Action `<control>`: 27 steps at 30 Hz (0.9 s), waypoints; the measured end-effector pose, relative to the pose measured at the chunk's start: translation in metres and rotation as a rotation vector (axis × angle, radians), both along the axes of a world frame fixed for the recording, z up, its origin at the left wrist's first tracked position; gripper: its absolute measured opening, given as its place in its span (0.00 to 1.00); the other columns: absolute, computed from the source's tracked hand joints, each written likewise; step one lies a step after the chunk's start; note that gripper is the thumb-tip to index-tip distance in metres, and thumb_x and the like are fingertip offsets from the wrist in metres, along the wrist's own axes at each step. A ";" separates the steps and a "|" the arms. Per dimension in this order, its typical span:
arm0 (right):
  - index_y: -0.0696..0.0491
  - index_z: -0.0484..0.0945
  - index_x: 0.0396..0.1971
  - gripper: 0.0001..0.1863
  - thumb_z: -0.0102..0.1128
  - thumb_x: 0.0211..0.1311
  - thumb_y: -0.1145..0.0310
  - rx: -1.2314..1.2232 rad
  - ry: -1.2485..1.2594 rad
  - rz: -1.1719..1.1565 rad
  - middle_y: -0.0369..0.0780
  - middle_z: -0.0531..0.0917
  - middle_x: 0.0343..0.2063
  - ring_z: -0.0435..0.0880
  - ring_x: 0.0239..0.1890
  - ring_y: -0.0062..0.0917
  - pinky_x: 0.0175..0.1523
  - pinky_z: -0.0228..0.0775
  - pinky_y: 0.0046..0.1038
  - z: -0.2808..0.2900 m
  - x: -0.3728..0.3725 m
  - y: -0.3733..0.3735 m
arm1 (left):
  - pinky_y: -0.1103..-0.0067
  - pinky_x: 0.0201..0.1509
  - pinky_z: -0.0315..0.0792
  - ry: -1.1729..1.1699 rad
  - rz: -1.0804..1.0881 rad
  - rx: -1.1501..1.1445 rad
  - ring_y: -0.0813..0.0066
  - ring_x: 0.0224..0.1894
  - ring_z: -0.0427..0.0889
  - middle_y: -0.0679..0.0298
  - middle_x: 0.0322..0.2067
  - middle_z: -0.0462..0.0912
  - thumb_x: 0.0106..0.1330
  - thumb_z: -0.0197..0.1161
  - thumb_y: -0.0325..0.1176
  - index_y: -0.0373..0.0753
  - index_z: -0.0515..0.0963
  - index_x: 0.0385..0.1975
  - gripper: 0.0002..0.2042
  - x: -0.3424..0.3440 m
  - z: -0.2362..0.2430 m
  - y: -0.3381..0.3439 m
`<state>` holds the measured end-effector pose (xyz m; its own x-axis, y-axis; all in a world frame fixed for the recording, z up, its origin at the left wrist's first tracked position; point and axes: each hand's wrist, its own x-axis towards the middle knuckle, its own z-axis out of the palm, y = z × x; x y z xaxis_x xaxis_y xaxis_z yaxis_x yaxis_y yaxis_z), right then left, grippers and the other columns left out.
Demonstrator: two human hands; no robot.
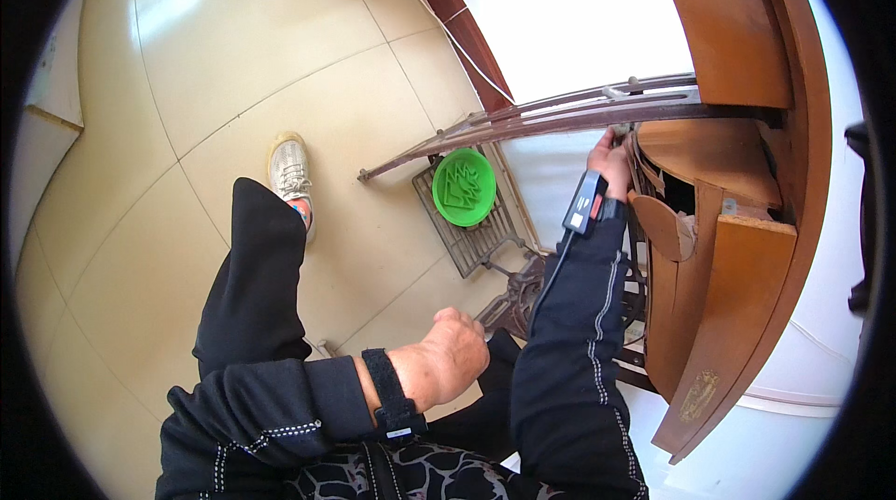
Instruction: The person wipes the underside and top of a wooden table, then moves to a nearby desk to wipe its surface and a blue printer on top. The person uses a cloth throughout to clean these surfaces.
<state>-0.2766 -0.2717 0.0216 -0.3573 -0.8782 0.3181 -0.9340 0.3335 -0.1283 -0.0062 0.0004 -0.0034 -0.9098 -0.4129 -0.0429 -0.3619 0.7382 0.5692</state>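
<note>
My left hand (452, 353) is curled into a loose fist above my lap. Nothing shows in it, and a black strap circles its wrist. My right arm stretches forward to a brown wooden cabinet (728, 304), which looks like an old treadle sewing machine table. The fingers of my right hand (611, 166) are bent together at the curved wooden part (709, 153) beneath its top, just below a long metal rail (560, 118). What they grip is too small to make out. A black device (585, 201) with a cable is strapped at that wrist.
A green plastic basin (439, 200) rests on the slatted iron treadle (457, 248) below the rail. Cast-iron legs (516, 299) stand beside my right forearm. A white cable (467, 38) runs along a dark red-brown edge. My shoe (290, 169) is on the tiled floor.
</note>
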 end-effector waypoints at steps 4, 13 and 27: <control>0.54 0.62 0.66 0.25 0.49 0.74 0.61 -0.769 -0.977 0.154 0.38 0.72 0.60 0.71 0.61 0.27 0.62 0.70 0.27 -0.024 -0.002 -0.025 | 0.73 0.47 0.70 -0.007 0.017 -0.034 0.64 0.44 0.80 0.60 0.38 0.81 0.59 0.58 0.33 0.37 0.82 0.37 0.11 0.002 -0.001 -0.001; 0.59 0.70 0.59 0.21 0.46 0.74 0.63 -0.614 -0.707 0.092 0.46 0.75 0.60 0.74 0.61 0.29 0.66 0.65 0.28 -0.041 -0.032 -0.004 | 0.72 0.46 0.70 -0.003 0.031 -0.003 0.65 0.44 0.80 0.61 0.38 0.81 0.59 0.58 0.33 0.38 0.82 0.38 0.11 0.005 0.001 -0.004; 0.56 0.72 0.52 0.14 0.44 0.76 0.66 -0.759 -1.297 0.259 0.39 0.79 0.51 0.78 0.52 0.24 0.54 0.72 0.19 -0.030 0.009 -0.010 | 0.71 0.47 0.72 0.003 0.029 -0.016 0.64 0.43 0.81 0.61 0.37 0.81 0.59 0.57 0.32 0.38 0.81 0.36 0.09 -0.001 -0.006 -0.002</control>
<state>-0.2680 -0.2815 -0.0082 -0.6026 -0.7369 0.3063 -0.0664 -0.3362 -0.9395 -0.0069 -0.0018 -0.0090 -0.8973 -0.4401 -0.0333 -0.3818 0.7361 0.5590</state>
